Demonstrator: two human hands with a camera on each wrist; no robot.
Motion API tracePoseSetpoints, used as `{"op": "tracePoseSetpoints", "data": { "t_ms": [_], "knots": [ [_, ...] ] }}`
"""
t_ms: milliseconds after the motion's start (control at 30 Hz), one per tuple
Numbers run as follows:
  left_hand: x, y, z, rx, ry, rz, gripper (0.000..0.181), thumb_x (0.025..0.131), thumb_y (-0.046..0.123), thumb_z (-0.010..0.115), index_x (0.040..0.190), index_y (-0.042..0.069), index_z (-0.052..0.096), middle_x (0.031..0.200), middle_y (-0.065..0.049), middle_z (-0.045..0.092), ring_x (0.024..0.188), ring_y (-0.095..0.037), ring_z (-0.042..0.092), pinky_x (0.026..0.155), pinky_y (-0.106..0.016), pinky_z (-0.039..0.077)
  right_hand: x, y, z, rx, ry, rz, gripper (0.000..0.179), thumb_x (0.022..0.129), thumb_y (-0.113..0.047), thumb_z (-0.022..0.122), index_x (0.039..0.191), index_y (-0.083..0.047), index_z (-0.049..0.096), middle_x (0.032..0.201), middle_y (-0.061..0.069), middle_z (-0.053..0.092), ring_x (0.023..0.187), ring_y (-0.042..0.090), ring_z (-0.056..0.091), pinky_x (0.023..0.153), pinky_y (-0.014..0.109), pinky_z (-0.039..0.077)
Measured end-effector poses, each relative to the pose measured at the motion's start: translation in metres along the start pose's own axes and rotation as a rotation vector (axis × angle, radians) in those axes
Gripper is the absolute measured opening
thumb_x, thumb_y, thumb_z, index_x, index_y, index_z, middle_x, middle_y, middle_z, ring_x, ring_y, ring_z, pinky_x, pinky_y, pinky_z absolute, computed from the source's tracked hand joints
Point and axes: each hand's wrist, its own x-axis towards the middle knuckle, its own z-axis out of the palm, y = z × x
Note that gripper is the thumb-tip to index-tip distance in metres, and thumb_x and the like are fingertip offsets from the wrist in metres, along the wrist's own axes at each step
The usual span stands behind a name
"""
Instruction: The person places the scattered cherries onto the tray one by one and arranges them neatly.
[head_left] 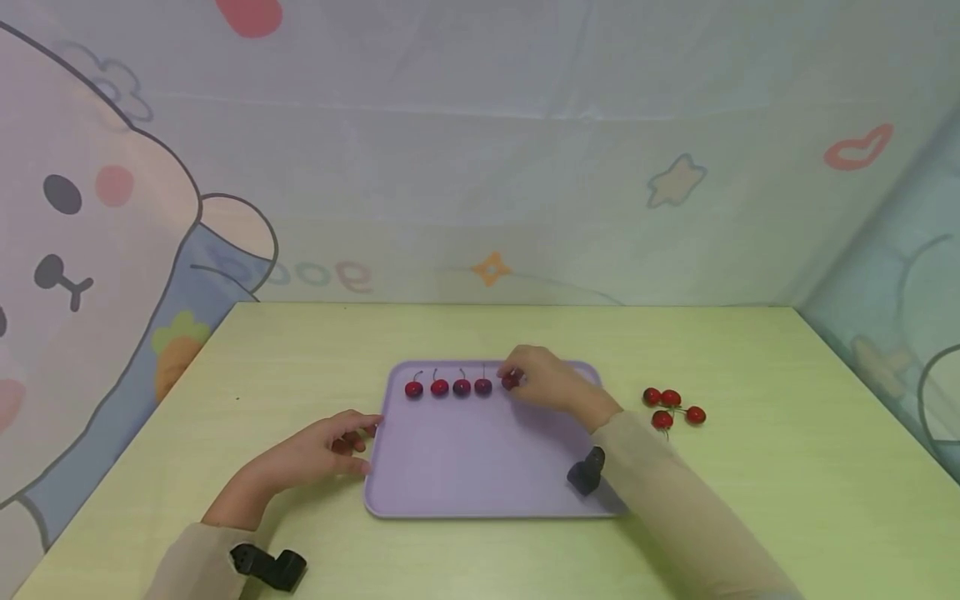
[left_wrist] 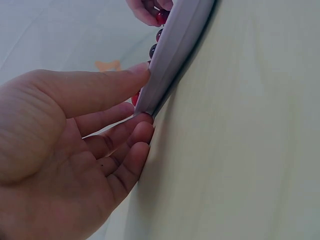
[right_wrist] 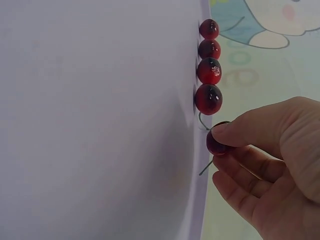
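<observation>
My right hand (head_left: pixel 546 379) pinches a dark red cherry (right_wrist: pixel 218 142) between thumb and fingers, over the far edge of a lilac tray (head_left: pixel 480 475). A thin green stem shows below that cherry in the right wrist view. Left of it, several cherries (head_left: pixel 439 387) stand in a row along the tray's far side, stems pointing away. My left hand (head_left: pixel 322 450) is at the tray's left edge, thumb and index fingertip touching the rim and spread apart. The left wrist view shows the thumb against the rim (left_wrist: pixel 170 55), with the other fingers loosely bent near the tabletop.
Several more red cherries (head_left: pixel 695 415) with joined stems lie on the pale yellow-green table (head_left: pixel 757 500), to the right of the tray. Behind the table hangs a cloth backdrop (head_left: pixel 480 183) with cartoon prints. Black wrist cameras (head_left: pixel 587 472) sit on both sleeves.
</observation>
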Motion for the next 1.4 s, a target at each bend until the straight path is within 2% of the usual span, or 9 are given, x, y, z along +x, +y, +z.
{"op": "tracePoseSetpoints", "data": {
  "t_ms": [400,1000,1400],
  "knots": [
    [0.000,0.002,0.000,-0.010,-0.004,-0.002,0.067,0.084,0.016,0.074,0.140,-0.006,0.043,0.123,-0.017,0.051,0.104,-0.026,0.049,0.086,-0.025,0.046,0.004,0.002,0.007,-0.045,-0.015,0.023,0.027,0.078,0.009,0.062,0.102,0.002,0.072,0.094,0.008,0.065,0.091,0.021,0.060,0.087,0.035,0.050],
    [0.000,0.002,0.000,0.001,-0.004,0.000,0.067,0.085,0.017,0.074,0.139,-0.007,0.043,0.122,-0.015,0.052,0.103,-0.025,0.049,0.085,-0.025,0.046,0.006,0.005,0.010,-0.059,-0.015,-0.002,0.024,0.077,0.010,0.063,0.097,0.001,0.073,0.089,0.007,0.063,0.085,0.019,0.056,0.083,0.033,0.049],
    [0.000,0.002,0.000,0.008,-0.002,-0.005,0.068,0.085,0.017,0.074,0.140,-0.007,0.043,0.122,-0.015,0.052,0.103,-0.025,0.049,0.086,-0.025,0.046,0.008,0.006,0.012,-0.036,-0.037,0.019,0.028,0.077,0.009,0.063,0.102,0.002,0.071,0.093,0.008,0.064,0.090,0.020,0.058,0.086,0.035,0.049]
  ]
}}
